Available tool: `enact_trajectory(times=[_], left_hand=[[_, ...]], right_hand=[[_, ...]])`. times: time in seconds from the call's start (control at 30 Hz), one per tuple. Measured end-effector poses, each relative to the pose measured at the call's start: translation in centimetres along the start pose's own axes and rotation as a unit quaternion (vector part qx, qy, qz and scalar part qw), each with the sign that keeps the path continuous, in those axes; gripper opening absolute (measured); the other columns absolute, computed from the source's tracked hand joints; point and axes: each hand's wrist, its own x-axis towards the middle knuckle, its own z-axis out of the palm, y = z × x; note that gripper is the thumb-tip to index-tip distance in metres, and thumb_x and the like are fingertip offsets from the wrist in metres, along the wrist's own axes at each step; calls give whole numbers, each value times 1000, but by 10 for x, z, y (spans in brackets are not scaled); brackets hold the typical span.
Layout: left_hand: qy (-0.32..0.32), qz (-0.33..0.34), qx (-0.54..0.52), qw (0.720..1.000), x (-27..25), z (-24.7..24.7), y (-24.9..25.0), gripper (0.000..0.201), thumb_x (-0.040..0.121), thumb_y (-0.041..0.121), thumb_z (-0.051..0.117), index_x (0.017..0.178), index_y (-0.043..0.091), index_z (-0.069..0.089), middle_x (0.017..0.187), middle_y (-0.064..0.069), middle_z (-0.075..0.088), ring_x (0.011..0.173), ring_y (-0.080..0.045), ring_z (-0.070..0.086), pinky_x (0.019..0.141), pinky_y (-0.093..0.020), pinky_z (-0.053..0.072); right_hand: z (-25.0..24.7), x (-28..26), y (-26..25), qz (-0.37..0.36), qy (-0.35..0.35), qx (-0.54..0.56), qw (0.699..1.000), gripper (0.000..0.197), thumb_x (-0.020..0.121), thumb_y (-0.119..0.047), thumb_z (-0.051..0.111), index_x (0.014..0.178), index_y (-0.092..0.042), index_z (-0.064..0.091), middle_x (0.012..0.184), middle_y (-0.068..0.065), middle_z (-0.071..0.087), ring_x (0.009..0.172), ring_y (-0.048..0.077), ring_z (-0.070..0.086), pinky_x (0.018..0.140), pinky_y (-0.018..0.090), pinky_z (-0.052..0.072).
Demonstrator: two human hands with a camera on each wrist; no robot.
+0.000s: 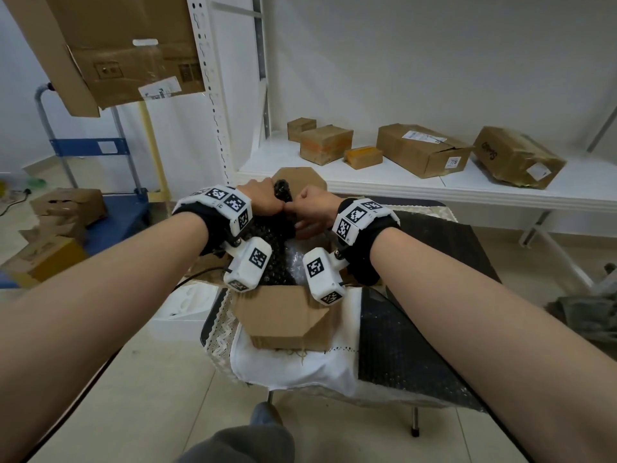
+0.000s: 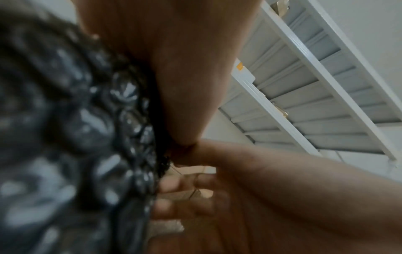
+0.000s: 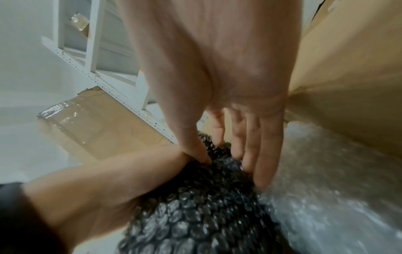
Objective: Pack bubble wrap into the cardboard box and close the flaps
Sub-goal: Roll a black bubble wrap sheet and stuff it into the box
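An open cardboard box (image 1: 283, 317) stands on a small cloth-covered table, its near flap folded outward toward me and its far flap (image 1: 302, 175) upright. A bundle of black bubble wrap (image 1: 277, 240) (image 2: 71, 130) (image 3: 195, 214) fills the opening, with clear bubble wrap (image 3: 326, 197) beside it along the box wall. My left hand (image 1: 263, 195) (image 3: 97, 185) grips the top of the bundle from the left. My right hand (image 1: 312, 210) (image 3: 226, 154) pinches it from the right, thumb against straight fingers. The two thumbs touch. My left fingertips are hidden behind the wrap.
A sheet of black bubble wrap (image 1: 404, 342) lies over the table's right side, on a white cloth (image 1: 293, 365). Behind is a white shelf (image 1: 417, 187) with several cardboard boxes (image 1: 420, 150). At left stand a blue cart (image 1: 100, 212) with boxes and a large box (image 1: 117, 51) overhead.
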Motion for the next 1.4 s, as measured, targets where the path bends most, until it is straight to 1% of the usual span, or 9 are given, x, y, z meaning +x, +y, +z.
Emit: enact_trajectory(times=[0.2, 0.33, 0.5, 0.6, 0.77, 0.9, 1.0, 1.2, 1.4], left_hand=[[19, -40, -119, 992, 7, -15, -19, 93, 63, 81, 34, 123, 14, 57, 122, -15, 62, 102, -34, 61, 94, -42, 48], [-17, -21, -164, 986, -21, -39, -14, 54, 79, 53, 50, 102, 7, 62, 88, -12, 65, 66, -27, 61, 63, -30, 52], [-53, -4, -225, 973, -35, -44, -16, 13, 94, 23, 48, 101, 14, 55, 96, -9, 59, 81, -29, 63, 88, -43, 55], [-70, 5, -263, 962, -33, -44, -23, 11, 96, 22, 46, 102, 14, 49, 97, -13, 53, 72, -28, 60, 69, -35, 55], [-98, 52, -316, 942, -22, -42, -44, 17, 97, 11, 49, 103, 20, 36, 102, -13, 54, 71, -26, 61, 57, -33, 58], [-93, 118, -263, 953, -17, -35, -56, 19, 97, 2, 52, 94, 19, 43, 93, -11, 54, 65, -17, 53, 62, -27, 55], [-90, 152, -238, 955, -16, -33, -57, 14, 97, 4, 54, 94, 17, 56, 104, -16, 58, 73, -18, 54, 70, -29, 57], [-115, 214, -189, 951, -21, -41, -54, 26, 96, 7, 59, 107, 22, 76, 122, -5, 66, 110, -22, 63, 88, -33, 57], [-83, 259, -150, 951, -23, -35, -46, 36, 92, 4, 61, 106, 33, 74, 102, -12, 54, 84, -11, 54, 68, -18, 51]], right_hand=[[7, -14, -7, 6, -44, 30, 999, 33, 95, -31, 52, 117, -6, 51, 102, 11, 58, 93, 32, 64, 83, 45, 58], [9, -15, -8, 1, -18, 55, 998, 34, 95, -43, 52, 110, -12, 50, 94, 5, 60, 77, 17, 57, 67, 31, 52], [17, -14, -9, 17, -38, 127, 991, 45, 90, -44, 54, 117, -9, 49, 84, 10, 57, 68, 26, 62, 83, 42, 57], [20, -13, -6, 33, -84, 135, 987, 51, 89, -40, 53, 128, -8, 44, 95, 15, 56, 67, 31, 66, 83, 46, 57], [27, -11, -4, 96, -125, 99, 983, 20, 90, -30, 44, 79, -14, 41, 70, 5, 44, 38, 20, 49, 45, 28, 42], [37, 1, 1, 110, -139, 72, 982, 27, 81, -29, 47, 94, -6, 51, 86, 14, 55, 75, 32, 57, 86, 51, 52], [38, -7, -3, 99, -127, 63, 985, 30, 94, -23, 42, 114, -2, 49, 105, 18, 54, 94, 33, 56, 100, 50, 46], [37, -5, 3, 112, -130, 41, 984, 45, 101, -22, 40, 138, 3, 42, 128, 21, 56, 121, 38, 56, 102, 45, 43], [37, -9, 6, 119, -157, 8, 980, 19, 103, -17, 36, 106, -4, 49, 92, 13, 56, 104, 33, 54, 103, 43, 42]])
